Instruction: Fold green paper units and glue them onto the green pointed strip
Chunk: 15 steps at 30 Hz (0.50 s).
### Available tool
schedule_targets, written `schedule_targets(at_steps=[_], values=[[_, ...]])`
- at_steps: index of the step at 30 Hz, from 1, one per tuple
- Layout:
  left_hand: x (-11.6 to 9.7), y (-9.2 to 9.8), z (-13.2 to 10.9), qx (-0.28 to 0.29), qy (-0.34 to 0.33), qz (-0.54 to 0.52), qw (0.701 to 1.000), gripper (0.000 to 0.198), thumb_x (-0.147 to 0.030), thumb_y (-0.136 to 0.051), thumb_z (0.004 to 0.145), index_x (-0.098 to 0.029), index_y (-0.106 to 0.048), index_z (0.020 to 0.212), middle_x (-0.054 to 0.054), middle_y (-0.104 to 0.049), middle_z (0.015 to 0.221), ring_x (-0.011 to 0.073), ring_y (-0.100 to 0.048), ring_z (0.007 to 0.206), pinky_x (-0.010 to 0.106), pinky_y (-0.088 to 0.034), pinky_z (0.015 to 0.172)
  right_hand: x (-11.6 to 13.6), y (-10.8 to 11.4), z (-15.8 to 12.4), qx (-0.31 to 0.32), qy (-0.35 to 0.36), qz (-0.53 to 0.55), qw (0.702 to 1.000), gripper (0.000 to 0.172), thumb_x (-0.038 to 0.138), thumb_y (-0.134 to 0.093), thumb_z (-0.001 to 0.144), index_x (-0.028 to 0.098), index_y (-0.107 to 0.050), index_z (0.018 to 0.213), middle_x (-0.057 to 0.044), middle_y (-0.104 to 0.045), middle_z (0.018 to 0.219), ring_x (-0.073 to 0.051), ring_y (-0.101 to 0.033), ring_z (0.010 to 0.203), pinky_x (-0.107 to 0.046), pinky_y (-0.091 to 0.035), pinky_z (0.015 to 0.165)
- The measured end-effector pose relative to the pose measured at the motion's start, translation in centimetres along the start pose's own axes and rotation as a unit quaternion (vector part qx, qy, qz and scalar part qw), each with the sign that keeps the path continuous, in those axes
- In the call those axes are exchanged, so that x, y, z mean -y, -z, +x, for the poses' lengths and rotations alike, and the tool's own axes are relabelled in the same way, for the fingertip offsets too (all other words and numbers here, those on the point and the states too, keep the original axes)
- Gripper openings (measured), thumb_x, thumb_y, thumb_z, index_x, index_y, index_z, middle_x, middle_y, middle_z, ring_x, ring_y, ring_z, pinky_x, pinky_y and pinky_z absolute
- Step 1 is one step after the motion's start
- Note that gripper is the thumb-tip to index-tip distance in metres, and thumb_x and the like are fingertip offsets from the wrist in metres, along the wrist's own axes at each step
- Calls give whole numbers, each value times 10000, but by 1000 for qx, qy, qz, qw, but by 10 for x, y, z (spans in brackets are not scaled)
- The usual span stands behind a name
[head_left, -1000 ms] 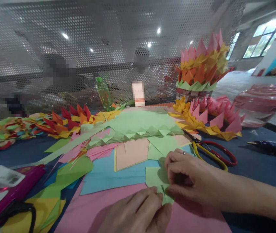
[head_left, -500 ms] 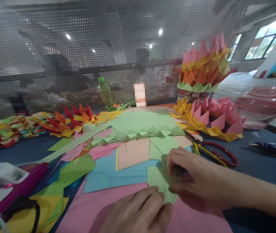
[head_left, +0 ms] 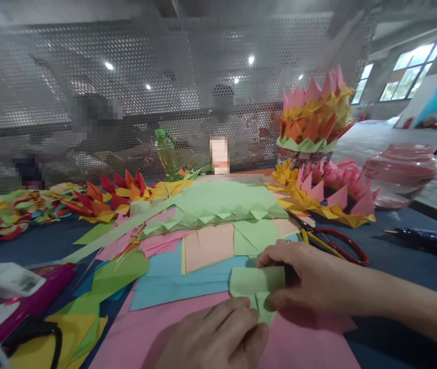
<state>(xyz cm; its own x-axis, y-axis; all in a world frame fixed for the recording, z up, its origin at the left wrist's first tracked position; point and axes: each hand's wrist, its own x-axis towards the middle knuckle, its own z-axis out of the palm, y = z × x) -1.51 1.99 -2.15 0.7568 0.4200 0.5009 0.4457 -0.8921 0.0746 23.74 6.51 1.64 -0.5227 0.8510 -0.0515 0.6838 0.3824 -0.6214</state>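
Near centre, on a big pink paper sheet, a small light-green folded paper piece is lying flat w/ its long axis running left-right & a short flap pointing to the near edge. The right hand is pinching its right end btw. thumb & fingers. The left hand is pressing fingertips on the near flap; can't tell if it's gripping. A dark blue tabletop is carrying loose coloured sheets & red-handled scissors; a perforated metal screen is standing at the far side.
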Motion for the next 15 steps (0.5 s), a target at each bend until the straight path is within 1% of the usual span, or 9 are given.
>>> schedule_targets(at_steps=[1,3,4,5,7,8,10,13,15], values=[[0,-2,0,-22,4,0,1000,298,-164,-387,1069,-245,-663,1149,38,-755,984,163,-764,882,190,-616,754,1,-1,0,-7,-3,1,1000,218,301,-833,729,234,-711,897,21,-663,877,-162,-595,777,-240,-406,660],[0,-5,0,-132,20,7,991,294,-165,-361,1067,-254,-628,1151,52,-736,1103,176,-737,1016,213,-603,822,2,-3,1,-16,-5,9,1000,146,281,-790,761,208,-665,784,32,-621,772,-137,-542,691,-231,-360,599],[1,-4,2,-135,27,-2,990,264,-177,-392,1055,-248,-605,1194,69,-710,1180,196,-705,1103,237,-593,868,2,-4,2,-16,-6,19,1000,136,282,-765,787,205,-654,773,40,-611,737,-130,-526,665,-228,-349,583],[2,-2,4,-145,88,-16,985,247,-189,-479,1025,-251,-579,1242,86,-669,1255,218,-668,1166,275,-580,917,2,-5,2,-17,-7,34,999,116,281,-741,812,205,-656,788,46,-613,718,-126,-522,654,-223,-351,578],[5,3,9,-147,215,-78,962,393,-261,-672,937,-256,-524,1301,106,-609,1319,251,-643,1161,338,-570,940,3,-6,4,-25,-4,70,997,92,279,-707,837,203,-661,817,52,-626,709,-124,-533,656,-218,-368,583],[7,5,12,-137,286,-135,939,474,-292,-740,887,-255,-517,1304,107,-603,1311,249,-659,1089,348,-580,902,4,-7,4,-37,1,91,995,84,272,-698,837,199,-660,819,52,-632,714,-125,-542,668,-218,-380,597],[12,9,19,-82,384,-292,872,500,-366,-786,840,-223,-558,1262,97,-640,1210,201,-676,872,312,-588,763,5,-9,4,-68,15,130,989,67,253,-685,830,192,-662,815,47,-640,730,-130,-557,698,-221,-402,634],[17,11,28,14,430,-492,757,501,-500,-787,812,-148,-661,1146,79,-682,1037,97,-594,548,219,-492,496,6,-12,4,-100,30,149,983,78,258,-673,840,187,-666,808,41,-649,738,-137,-566,718,-227,-412,661],[18,11,31,37,438,-541,717,578,-573,-817,757,-126,-707,1107,82,-706,992,74,-575,455,183,-422,405,6,-15,4,-112,33,146,982,91,268,-678,838,185,-663,802,38,-648,736,-141,-565,721,-231,-410,659]])
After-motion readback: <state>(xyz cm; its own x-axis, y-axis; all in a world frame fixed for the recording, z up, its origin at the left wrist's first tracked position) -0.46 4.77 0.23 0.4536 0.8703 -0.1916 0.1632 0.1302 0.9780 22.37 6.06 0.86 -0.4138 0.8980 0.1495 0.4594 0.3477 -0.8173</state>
